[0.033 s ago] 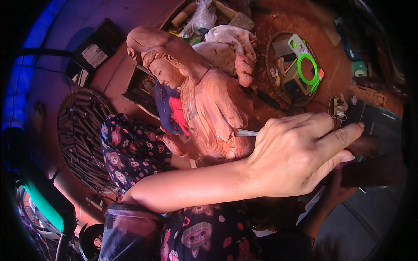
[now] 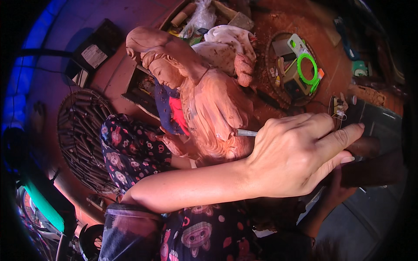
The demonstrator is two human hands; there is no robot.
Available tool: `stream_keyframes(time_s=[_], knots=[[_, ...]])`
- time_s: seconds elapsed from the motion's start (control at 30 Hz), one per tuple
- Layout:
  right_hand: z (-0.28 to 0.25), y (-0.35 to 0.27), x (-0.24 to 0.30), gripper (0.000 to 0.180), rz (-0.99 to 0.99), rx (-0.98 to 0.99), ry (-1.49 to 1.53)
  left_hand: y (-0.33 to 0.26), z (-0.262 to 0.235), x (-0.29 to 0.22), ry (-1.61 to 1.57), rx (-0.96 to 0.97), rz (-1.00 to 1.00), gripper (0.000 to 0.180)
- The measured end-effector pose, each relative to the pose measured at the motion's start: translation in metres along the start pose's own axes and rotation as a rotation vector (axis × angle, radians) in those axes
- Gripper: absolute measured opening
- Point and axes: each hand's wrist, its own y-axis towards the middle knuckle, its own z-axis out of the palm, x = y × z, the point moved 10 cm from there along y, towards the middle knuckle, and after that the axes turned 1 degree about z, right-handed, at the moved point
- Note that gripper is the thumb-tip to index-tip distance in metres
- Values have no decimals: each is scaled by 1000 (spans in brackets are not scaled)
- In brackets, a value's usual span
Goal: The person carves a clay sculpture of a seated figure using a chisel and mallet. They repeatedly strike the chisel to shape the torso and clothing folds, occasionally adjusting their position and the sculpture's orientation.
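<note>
A reddish-brown carved wooden statue (image 2: 213,102) of a veiled figure leans across my lap, its head toward the upper left. My left hand (image 2: 300,154) reaches over from the left, closed around a chisel (image 2: 246,132). Only the chisel's metal blade shows clearly, its tip touching the carved folds of the statue; my fingers hide much of the handle. Behind and below it, partly covered, my right hand (image 2: 342,188) is closed on a dark brown wooden mallet (image 2: 374,168) in shadow.
At left lies a round tray (image 2: 85,139) full of chisels with dark handles. A basket (image 2: 315,98) at upper right holds small items and a bright green ring (image 2: 307,69). A stained white cloth (image 2: 222,45) lies behind the statue. A dark box (image 2: 98,48) stands at upper left.
</note>
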Motion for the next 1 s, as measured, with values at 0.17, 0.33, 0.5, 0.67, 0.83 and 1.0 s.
stream_keyframes(time_s=[0.17, 0.33, 0.5, 0.67, 0.83, 1.0], knots=[[8, -6, -9, 30, 40, -20, 79, -2, -1, 1, -60, -38, 46, 36], [7, -6, -20, 33, 44, -24, 73, -4, 0, -1, -69, -6, 87, 36], [17, -15, -17, 28, 1, 18, 15, -7, 3, -8, -35, 111, 132, 34], [24, -10, -15, 28, 3, 21, 53, -10, 13, -34, 50, 170, 324, 35], [29, -9, -12, 28, 14, 49, 64, -6, 14, -14, -17, 180, 114, 51], [33, -12, -11, 28, 7, 96, 56, -7, 16, -12, -61, 157, 144, 53]])
